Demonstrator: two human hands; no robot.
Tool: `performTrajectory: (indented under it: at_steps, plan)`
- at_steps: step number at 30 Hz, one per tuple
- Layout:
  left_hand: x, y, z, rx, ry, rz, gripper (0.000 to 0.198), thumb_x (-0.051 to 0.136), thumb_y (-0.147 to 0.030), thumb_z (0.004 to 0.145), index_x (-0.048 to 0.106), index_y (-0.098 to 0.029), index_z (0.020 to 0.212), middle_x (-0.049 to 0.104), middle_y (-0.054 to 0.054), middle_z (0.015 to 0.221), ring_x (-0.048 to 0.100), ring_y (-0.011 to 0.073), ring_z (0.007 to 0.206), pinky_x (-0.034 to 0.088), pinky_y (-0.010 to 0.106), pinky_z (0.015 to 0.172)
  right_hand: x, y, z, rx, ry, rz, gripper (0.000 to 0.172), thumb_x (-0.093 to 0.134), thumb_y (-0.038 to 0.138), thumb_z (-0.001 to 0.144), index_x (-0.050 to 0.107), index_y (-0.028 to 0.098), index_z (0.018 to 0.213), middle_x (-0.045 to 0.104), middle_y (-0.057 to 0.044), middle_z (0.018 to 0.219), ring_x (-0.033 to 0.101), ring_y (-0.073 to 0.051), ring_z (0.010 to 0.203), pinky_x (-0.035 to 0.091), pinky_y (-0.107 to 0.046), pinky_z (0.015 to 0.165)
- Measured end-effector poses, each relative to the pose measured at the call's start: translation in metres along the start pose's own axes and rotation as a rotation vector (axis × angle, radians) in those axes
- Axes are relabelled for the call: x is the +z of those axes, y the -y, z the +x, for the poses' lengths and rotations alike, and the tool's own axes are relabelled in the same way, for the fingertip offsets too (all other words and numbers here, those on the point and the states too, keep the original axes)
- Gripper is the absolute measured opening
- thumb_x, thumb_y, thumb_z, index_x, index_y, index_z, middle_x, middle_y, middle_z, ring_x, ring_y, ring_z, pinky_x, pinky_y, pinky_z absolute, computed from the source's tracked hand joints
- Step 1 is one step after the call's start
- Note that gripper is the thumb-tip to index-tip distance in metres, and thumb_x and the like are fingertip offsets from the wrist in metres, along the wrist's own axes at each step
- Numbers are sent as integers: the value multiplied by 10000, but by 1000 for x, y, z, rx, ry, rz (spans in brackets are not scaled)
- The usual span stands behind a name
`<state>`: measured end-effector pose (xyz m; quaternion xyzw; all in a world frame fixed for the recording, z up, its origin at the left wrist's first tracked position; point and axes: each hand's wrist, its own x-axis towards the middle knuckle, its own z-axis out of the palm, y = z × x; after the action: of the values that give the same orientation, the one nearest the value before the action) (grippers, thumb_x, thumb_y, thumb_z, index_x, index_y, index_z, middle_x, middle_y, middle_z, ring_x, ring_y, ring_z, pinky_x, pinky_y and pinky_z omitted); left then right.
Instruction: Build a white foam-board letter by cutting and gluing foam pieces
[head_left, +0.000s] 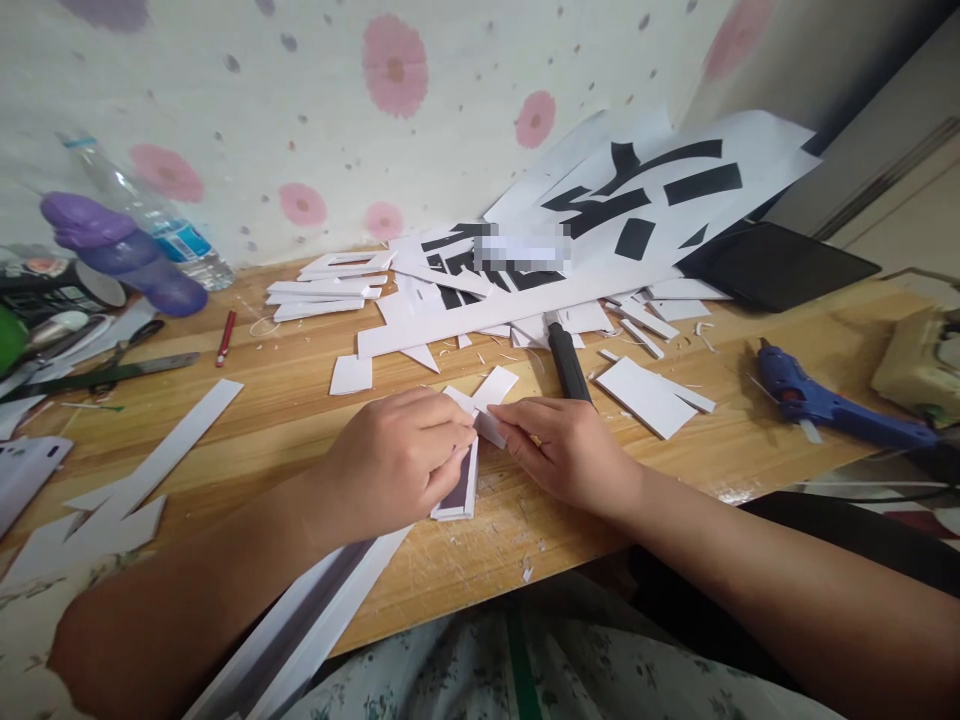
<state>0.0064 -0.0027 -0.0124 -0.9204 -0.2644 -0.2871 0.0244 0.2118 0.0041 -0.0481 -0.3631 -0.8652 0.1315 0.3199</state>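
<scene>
- The left hand is closed over a white-edged piece with a dark inner face, near the front of the table; how firmly it grips is hidden.
- The right hand pinches a small white strip between thumb and fingertips, right beside the left fingers.
- With both hands so close, the strip could skew or bend if one pushes harder than the other; a narrow pinch gives little control over its angle.
- A long white channel passes beneath the left forearm and out over the table's front edge. A dropped elbow could press it down and tip it; whether it joins the white-edged piece is hidden.
- A black-handled tool, possibly a cutter, lies just beyond the right knuckles, its far end among scraps. A forward push could knock it.
- The blue glue gun lies well apart to the right; its cord could drag it if caught. Whether it is hot cannot be told.
- Most room lies right of the hands, on bare wood before the white rectangular panel. Ahead, the long white bar and stacked offcuts limit reach.
</scene>
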Motion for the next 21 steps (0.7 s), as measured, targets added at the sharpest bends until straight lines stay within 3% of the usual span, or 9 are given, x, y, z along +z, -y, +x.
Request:
performTrajectory:
  at_steps: [21]
  plan:
    - [2, 0, 1, -6, 5, -13, 161, 539, -57, 818, 682, -113, 769, 707, 82, 813, 659, 176, 754, 549, 302, 692, -1, -2, 1, -27, 66, 13, 233, 433, 176, 923, 654, 108, 895, 647, -70, 733, 576, -140, 654, 413, -244, 602]
